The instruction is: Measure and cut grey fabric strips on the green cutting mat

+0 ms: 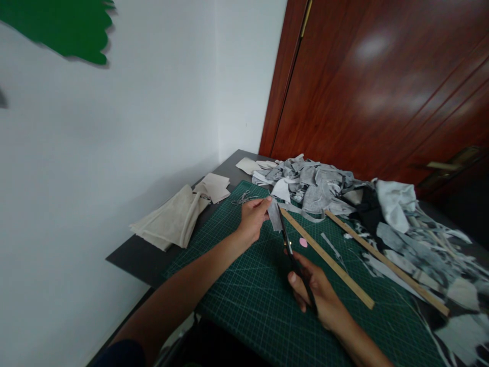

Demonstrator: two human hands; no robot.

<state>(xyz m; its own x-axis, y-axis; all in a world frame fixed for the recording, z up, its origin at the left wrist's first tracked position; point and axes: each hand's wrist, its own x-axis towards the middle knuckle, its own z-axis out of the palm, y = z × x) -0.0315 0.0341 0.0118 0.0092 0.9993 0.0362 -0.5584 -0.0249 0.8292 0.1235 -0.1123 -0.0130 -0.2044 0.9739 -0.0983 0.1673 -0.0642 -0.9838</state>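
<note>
Between the thumb and fingers of my left hand is the upper end of a small grey fabric piece, which hangs down over the mat. My right hand grips black-handled scissors, its fingers in the handles. The blades point up and away from me, along the right edge of the fabric; whether they touch it I cannot tell. A pink oval piece lies on the green cutting mat, right of the scissors. Close by on the right is a wooden ruler.
Grey and white fabric scraps are heaped along the back and right side. A second wooden ruler lies beside them. Folded cream cloth rests at the left edge, with loose thread nearby. A white wall and a wooden door bound the table.
</note>
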